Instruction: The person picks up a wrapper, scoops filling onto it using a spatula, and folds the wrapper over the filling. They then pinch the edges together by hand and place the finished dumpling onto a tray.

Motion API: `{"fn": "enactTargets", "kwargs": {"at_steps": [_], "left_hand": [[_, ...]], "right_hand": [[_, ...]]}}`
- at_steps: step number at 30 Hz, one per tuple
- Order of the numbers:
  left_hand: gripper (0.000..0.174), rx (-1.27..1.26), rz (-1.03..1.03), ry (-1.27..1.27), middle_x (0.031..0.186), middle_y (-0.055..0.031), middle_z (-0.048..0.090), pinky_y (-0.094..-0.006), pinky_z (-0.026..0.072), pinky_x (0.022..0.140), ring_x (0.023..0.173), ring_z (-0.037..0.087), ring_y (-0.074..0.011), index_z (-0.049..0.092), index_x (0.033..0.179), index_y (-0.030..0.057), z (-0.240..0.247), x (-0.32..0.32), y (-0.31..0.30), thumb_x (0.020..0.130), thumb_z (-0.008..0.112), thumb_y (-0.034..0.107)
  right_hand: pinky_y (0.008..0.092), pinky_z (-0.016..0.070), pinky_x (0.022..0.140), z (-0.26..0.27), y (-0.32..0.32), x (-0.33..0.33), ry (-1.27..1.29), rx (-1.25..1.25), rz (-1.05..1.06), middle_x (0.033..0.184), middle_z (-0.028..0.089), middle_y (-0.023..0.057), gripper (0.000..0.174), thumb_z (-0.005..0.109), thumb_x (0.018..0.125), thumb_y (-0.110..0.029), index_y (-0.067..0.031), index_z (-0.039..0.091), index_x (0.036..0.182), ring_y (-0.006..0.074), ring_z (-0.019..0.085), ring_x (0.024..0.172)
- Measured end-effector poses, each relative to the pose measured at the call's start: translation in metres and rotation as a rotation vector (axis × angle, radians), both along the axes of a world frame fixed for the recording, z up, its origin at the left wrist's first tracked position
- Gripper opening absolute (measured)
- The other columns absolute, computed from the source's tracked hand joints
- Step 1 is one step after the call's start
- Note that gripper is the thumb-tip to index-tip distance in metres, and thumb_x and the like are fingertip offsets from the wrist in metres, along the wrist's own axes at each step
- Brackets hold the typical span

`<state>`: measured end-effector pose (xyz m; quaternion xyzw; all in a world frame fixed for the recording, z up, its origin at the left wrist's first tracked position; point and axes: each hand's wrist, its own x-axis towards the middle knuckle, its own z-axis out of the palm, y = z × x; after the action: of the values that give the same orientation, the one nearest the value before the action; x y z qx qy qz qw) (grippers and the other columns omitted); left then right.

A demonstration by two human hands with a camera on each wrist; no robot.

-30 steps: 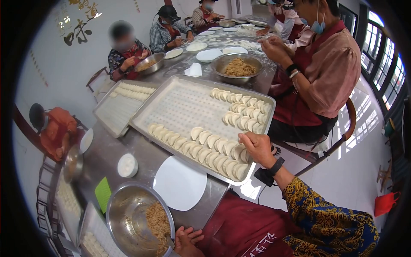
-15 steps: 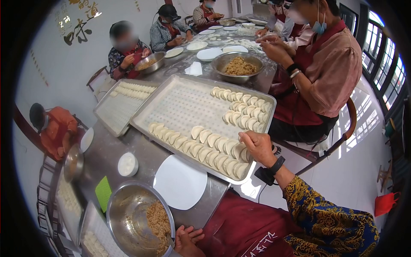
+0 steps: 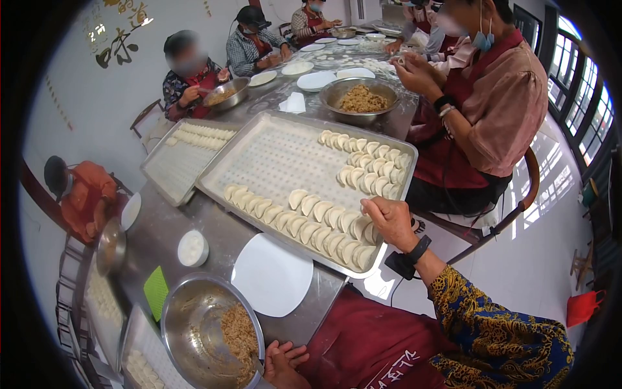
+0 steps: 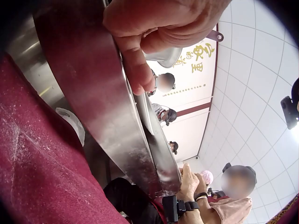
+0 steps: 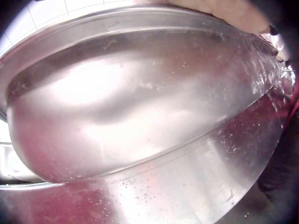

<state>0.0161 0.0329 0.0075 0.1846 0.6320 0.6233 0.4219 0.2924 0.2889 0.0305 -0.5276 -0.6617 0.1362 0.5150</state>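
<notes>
A large metal tray [image 3: 259, 139] holds rows of pale dumplings [image 3: 311, 230] along its near side and more at its far right corner. My right hand [image 3: 391, 223] grips the tray's right rim with curled fingers; in the right wrist view, part of that hand [image 5: 219, 11] lies over the rim above the tray's shiny side [image 5: 140, 93]. My left hand [image 3: 283, 364] rests at the table edge beside a steel bowl [image 3: 188, 337] of brown filling [image 3: 240, 334], fingers loosely spread. The left wrist view has this hand [image 4: 159, 28] above the metal table edge [image 4: 103, 107], holding nothing.
A white plate [image 3: 272, 275], a white cup [image 3: 193, 249] and a green mat [image 3: 155, 293] lie nearer. Another tray [image 3: 172, 178] adjoins the large one. Beyond stand a filling bowl [image 3: 359, 117] and plates. Several people in red aprons sit around; one [image 3: 492, 117] is close on the right.
Both my hands and the large tray have stayed in place. The seated person at the back left has moved their hands apart, lowering one toward their bowl.
</notes>
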Motion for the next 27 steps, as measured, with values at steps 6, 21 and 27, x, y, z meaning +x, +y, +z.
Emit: {"fn": "enactTargets", "kwargs": {"at_steps": [6,21,27], "left_hand": [[0.043,0.004,-0.024,-0.023,0.112,-0.0275,0.061,-0.0394,0.0622,0.07,0.085,0.07,-0.0368,0.045,0.131,-0.0087,-0.003,-0.004,-0.001,0.104,0.047,0.024],[0.046,-0.015,-0.058,-0.056,0.117,-0.0261,0.058,-0.0408,0.0615,0.075,0.092,0.069,-0.0373,0.04,0.135,-0.0074,-0.003,-0.007,-0.003,0.105,0.047,0.027],[0.045,0.0,-0.089,-0.082,0.117,-0.0263,0.058,-0.0418,0.0615,0.077,0.094,0.068,-0.0385,0.04,0.135,-0.0065,-0.007,-0.011,-0.004,0.105,0.046,0.027]], "right_hand": [[0.0336,0.0454,0.05,0.0,0.0,0.0,0.018,0.009,0.009,0.062,0.06,0.0152,0.03,0.066,0.094,-0.026,-0.0036,0.066,0.074,0.0272,0.06,0.051],[0.0346,0.0452,0.05,-0.001,0.0,0.0,0.003,0.004,0.0,0.062,0.06,0.0155,0.03,0.065,0.094,-0.026,-0.0038,0.066,0.074,0.0279,0.06,0.051],[0.0347,0.045,0.05,0.0,0.0,0.0,0.006,0.002,0.001,0.062,0.059,0.0156,0.03,0.065,0.094,-0.026,-0.0038,0.066,0.073,0.0281,0.06,0.051]]}}
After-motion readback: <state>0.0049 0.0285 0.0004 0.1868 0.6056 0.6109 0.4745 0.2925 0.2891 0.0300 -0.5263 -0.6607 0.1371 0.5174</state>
